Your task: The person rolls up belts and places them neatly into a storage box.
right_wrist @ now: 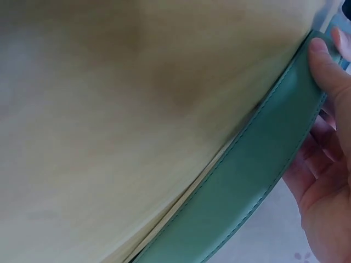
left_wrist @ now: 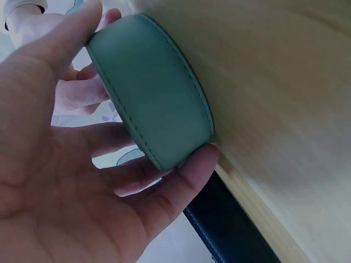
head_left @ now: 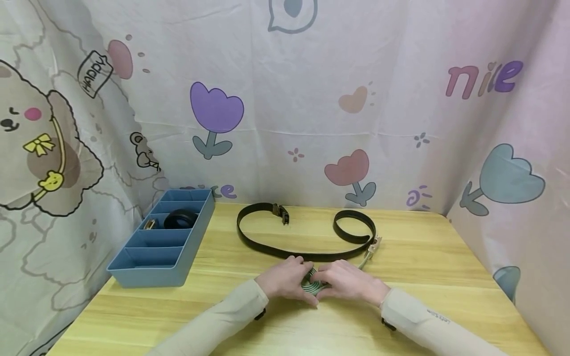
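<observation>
A light green belt [head_left: 311, 288], wound into a coil at one end, stands on its edge at the front middle of the table. My left hand [head_left: 287, 279] holds the coil, thumb on the near side and fingers curled round the far side. In the left wrist view the stitched green strap [left_wrist: 153, 93] sits between thumb and fingers. My right hand [head_left: 349, 283] pinches the coil from the right, its thumb on the green strap [right_wrist: 241, 164] in the right wrist view. The belt's loose end runs behind this hand to a metal buckle [head_left: 374, 247].
A black belt [head_left: 267, 250] lies in a long curve behind my hands, its right end looped beside the green belt's buckle. At the left stands a blue divided box [head_left: 189, 257] with a coiled black belt [head_left: 180, 218] and a gold-coloured buckle [head_left: 150, 225] inside. Patterned curtains surround the wooden table [head_left: 427, 257].
</observation>
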`<state>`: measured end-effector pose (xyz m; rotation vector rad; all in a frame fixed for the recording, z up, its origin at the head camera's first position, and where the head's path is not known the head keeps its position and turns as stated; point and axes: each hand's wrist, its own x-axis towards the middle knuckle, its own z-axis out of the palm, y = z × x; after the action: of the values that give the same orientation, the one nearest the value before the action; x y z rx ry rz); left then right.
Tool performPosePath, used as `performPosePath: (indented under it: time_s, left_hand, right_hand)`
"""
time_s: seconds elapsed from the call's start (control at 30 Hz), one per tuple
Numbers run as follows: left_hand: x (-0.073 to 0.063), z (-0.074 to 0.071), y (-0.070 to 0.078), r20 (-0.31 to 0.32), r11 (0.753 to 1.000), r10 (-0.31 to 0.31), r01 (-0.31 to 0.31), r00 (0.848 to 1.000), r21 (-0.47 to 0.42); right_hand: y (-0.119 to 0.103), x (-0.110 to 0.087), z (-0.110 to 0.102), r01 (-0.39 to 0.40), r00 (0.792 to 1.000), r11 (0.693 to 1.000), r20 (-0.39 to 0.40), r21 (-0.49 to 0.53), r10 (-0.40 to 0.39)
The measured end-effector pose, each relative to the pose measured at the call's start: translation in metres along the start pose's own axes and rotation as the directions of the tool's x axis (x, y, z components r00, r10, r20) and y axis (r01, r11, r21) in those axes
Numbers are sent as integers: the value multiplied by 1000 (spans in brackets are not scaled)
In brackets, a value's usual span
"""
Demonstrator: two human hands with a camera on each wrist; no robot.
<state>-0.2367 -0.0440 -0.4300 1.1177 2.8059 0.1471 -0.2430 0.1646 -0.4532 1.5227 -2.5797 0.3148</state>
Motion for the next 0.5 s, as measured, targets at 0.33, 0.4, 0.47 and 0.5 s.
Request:
performPosePath:
  time_s: [0.33,0.4,0.47,0.5]
  left_hand:
    - [4,0,0,-5,998,24,-24,1000,57]
    - [4,-1,0,6,999,26,-26,1000,38]
    - [4,-2,-1,26,999,33,-33,999,-4]
    - [3,-3,-1,35,999,42,-41,998,-20]
  right_hand:
    - [-1,-1,-2,-35,999,998,12,43,35]
    - [0,-2,-2,-35,999,999,19,42,34]
    - [0,-4,-2,-48,998,998,38,47,46]
    - [-1,-5,-3,-52,998,997,47,48,50]
